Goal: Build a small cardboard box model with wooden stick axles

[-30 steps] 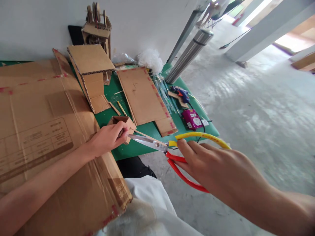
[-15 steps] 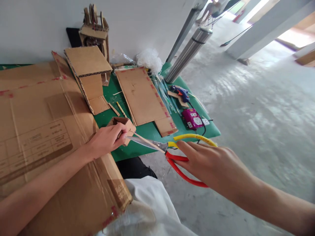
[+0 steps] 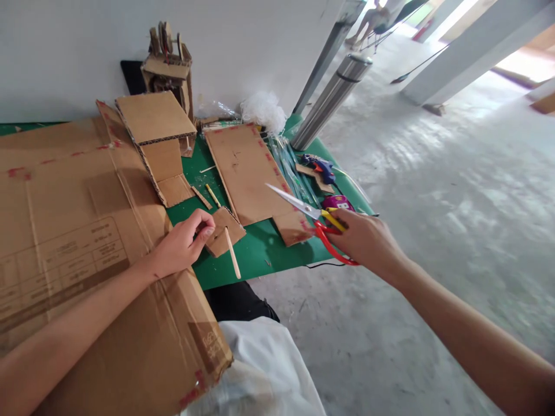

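Right hand [image 3: 362,238], wrist angled from four o'clock, grasps red-and-yellow-handled metal scissors [image 3: 319,214] pointing toward ten. Left hand [image 3: 184,242], fingers curled, lies at nine o'clock of a small corrugated-cardboard box [image 3: 220,236] on the green table [image 3: 260,257]; whether it grips cannot be told. A slim, pale stick [image 3: 233,255] protrudes from the box toward five.

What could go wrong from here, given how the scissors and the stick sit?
The right hand holds the scissors with the blades pointing out over the table; a careless swing toward the left hand might nick it.

The thin stick juts from the small cardboard box toward the table's near edge, so a bump from a hand could bend it or work it loose.
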Demonstrator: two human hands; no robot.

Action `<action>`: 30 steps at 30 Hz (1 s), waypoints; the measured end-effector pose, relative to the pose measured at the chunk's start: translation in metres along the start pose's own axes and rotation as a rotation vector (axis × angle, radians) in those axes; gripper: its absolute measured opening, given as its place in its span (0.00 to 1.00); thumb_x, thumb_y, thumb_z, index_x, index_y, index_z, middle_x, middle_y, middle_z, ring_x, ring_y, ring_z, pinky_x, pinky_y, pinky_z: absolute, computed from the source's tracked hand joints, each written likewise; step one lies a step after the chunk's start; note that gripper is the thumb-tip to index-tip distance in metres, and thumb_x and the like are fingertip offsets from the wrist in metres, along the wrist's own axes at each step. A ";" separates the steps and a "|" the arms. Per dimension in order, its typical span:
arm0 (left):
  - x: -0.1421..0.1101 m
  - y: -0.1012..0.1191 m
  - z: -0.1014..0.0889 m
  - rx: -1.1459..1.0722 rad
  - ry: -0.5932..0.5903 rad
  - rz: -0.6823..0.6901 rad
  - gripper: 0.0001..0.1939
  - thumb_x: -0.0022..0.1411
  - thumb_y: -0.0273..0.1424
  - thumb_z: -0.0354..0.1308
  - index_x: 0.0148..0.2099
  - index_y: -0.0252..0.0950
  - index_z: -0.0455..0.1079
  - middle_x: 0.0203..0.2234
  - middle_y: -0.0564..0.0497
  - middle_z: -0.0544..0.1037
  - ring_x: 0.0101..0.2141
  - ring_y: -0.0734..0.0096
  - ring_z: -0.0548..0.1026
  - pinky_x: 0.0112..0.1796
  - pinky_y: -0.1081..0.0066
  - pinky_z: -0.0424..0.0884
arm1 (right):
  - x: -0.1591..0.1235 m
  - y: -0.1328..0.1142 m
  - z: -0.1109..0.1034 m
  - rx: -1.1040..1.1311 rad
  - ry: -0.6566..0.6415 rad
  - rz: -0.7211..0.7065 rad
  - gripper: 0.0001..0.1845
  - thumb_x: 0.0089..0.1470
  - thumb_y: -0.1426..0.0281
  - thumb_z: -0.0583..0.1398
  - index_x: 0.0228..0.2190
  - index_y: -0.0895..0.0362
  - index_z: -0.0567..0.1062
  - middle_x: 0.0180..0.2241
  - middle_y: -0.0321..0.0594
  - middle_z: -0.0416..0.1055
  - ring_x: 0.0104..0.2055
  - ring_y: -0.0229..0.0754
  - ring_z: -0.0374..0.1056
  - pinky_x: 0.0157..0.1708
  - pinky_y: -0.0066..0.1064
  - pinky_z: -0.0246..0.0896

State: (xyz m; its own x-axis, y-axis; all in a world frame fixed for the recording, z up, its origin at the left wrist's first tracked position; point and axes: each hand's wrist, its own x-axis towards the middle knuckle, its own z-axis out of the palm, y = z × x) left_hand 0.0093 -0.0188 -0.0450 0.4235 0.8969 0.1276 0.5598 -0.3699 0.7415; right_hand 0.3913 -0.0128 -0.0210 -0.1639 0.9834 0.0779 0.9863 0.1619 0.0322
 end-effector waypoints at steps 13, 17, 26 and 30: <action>0.000 -0.003 -0.003 -0.042 0.062 -0.024 0.10 0.74 0.38 0.45 0.43 0.39 0.61 0.32 0.53 0.69 0.32 0.71 0.69 0.34 0.71 0.66 | 0.090 -0.041 0.015 0.037 -0.193 0.033 0.26 0.61 0.54 0.54 0.46 0.63 0.76 0.42 0.56 0.79 0.41 0.52 0.74 0.35 0.34 0.57; 0.001 0.001 -0.004 -0.034 0.048 -0.054 0.10 0.74 0.39 0.45 0.42 0.39 0.60 0.30 0.55 0.69 0.29 0.72 0.69 0.32 0.71 0.64 | 0.082 -0.076 0.001 -0.026 -0.087 -0.058 0.22 0.65 0.61 0.50 0.44 0.62 0.77 0.46 0.57 0.77 0.46 0.53 0.73 0.39 0.36 0.59; 0.002 -0.004 -0.005 -0.088 0.044 -0.068 0.10 0.74 0.38 0.45 0.42 0.38 0.60 0.32 0.54 0.69 0.32 0.72 0.69 0.35 0.71 0.66 | 0.076 -0.162 0.000 0.120 -0.370 -0.343 0.10 0.57 0.70 0.57 0.38 0.59 0.77 0.38 0.51 0.80 0.38 0.49 0.76 0.31 0.32 0.56; 0.002 -0.008 -0.004 -0.118 0.045 -0.064 0.09 0.74 0.37 0.46 0.42 0.39 0.60 0.31 0.55 0.68 0.31 0.72 0.68 0.34 0.71 0.65 | 0.075 -0.166 0.001 0.118 -0.417 -0.345 0.11 0.56 0.71 0.58 0.41 0.60 0.75 0.41 0.53 0.80 0.41 0.53 0.76 0.32 0.33 0.56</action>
State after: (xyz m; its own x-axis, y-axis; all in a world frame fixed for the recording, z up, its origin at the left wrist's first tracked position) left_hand 0.0029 -0.0134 -0.0478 0.3557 0.9287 0.1050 0.4955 -0.2826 0.8213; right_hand 0.2153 0.0337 -0.0216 -0.4803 0.8168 -0.3197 0.8760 0.4653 -0.1273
